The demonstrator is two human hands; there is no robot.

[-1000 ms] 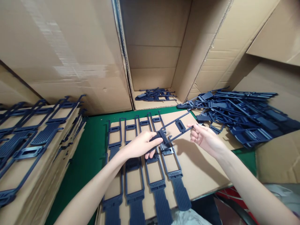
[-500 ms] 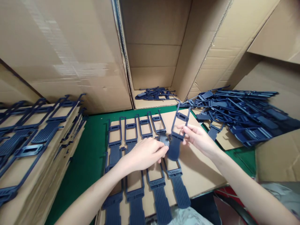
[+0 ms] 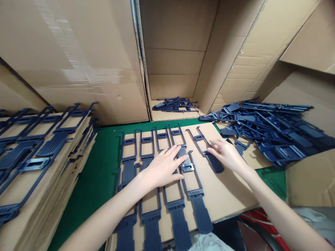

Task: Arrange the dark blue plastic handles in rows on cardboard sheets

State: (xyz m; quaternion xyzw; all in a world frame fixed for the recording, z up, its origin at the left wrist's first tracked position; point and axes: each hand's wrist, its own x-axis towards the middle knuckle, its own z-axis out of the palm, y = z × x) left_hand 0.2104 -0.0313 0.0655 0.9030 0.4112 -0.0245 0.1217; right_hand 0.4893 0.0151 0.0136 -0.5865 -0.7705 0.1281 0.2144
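Dark blue plastic frame pieces, each with two hooked arms, a crossbar and a ribbed paddle end, lie in two rows on a cardboard sheet [image 3: 222, 191]. My left hand [image 3: 162, 167] rests over the rows with its fingers spread, partly covering several pieces. Under its fingertips is the ribbed paddle of a back-row piece [image 3: 183, 153]. To the right, a single frame piece [image 3: 215, 163] lies slanted on the sheet. My right hand [image 3: 227, 154] is right beside it, fingers loosely bent and apart, fingertips close to its side; whether they touch it I cannot tell.
A heap of similar pieces [image 3: 282, 129] is piled at the right. A smaller pile [image 3: 175, 104] lies inside the open carton [image 3: 175, 59] at the back. On the left, stacked cardboard layers [image 3: 60, 184] carry more pieces. Green table surface [image 3: 104, 143] shows between them.
The frame piece that my right hand held up now lies on the sheet, farther right. My right hand has loosened from it. My left hand's fingers have spread out.
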